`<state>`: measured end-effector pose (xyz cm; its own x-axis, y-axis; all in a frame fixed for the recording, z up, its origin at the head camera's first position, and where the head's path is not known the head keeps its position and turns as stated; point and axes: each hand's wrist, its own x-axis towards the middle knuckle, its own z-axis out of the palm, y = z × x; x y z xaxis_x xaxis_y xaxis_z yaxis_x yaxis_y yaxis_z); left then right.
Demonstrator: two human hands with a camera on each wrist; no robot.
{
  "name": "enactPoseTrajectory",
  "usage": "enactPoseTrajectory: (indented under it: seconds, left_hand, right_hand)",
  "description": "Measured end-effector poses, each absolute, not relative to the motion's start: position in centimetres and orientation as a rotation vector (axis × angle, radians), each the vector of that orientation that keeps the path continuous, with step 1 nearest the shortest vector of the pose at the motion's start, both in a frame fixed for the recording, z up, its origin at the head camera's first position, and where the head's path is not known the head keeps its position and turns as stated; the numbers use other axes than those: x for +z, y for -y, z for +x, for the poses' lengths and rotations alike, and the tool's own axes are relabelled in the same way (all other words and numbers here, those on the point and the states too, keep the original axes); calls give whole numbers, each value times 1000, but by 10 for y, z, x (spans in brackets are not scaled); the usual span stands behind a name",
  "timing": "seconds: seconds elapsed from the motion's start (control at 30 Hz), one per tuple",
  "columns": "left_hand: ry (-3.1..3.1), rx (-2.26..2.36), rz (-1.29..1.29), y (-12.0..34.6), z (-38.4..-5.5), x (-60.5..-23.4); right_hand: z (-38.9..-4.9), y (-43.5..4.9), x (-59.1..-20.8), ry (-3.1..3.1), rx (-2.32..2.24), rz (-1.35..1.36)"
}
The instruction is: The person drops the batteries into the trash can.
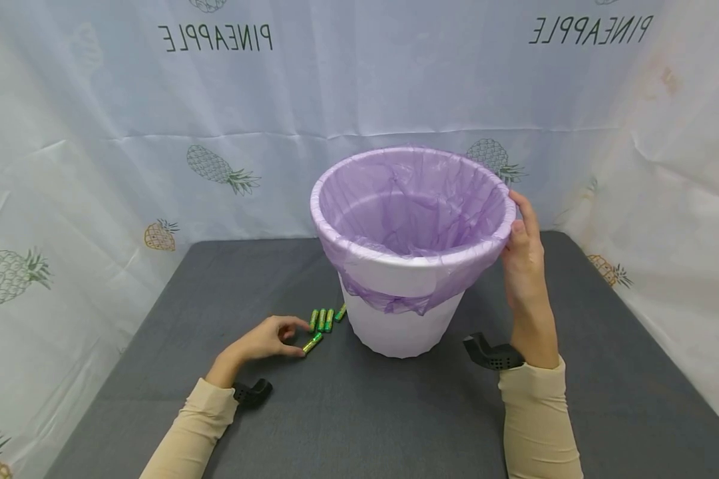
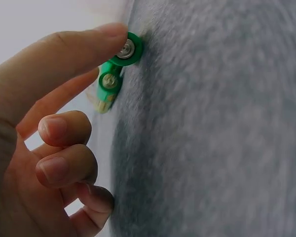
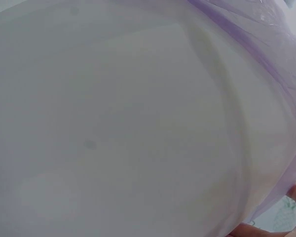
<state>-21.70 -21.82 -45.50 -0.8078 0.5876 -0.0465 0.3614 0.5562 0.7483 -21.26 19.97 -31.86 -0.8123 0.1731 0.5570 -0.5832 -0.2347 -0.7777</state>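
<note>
Several green-and-yellow batteries (image 1: 321, 320) lie close together on the grey cloth, left of the white trash can (image 1: 404, 329). One battery (image 1: 313, 343) lies apart, nearer the left hand. The left hand (image 1: 266, 338) rests low at these batteries, thumb and forefinger spread. In the left wrist view, the thumb touches a battery (image 2: 127, 50) near its metal end, while the other fingers bend loosely, holding nothing. A purple liner bag (image 1: 383, 286) folds over the can's rim. At the rim's right side, the right hand (image 1: 524, 256) holds the can; some of its fingers are hidden.
Grey cloth (image 1: 359, 419) covers the table. White curtains (image 1: 287, 100) printed with pineapples hang behind and at both sides. Black straps (image 1: 494, 354) sit on both wrists. The inside of the can shows only purple liner.
</note>
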Motion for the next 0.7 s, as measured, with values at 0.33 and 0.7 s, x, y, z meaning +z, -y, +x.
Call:
enactPoseTrajectory:
  seconds: [0.33, 0.7]
  left_hand:
    - [-2506, 1001, 812, 206, -217, -455]
    - [-2472, 937, 890, 199, -220, -454]
  right_hand:
    - [-212, -199, -318, 1559, 2083, 485]
    - [-213, -199, -319, 1527, 2107, 485]
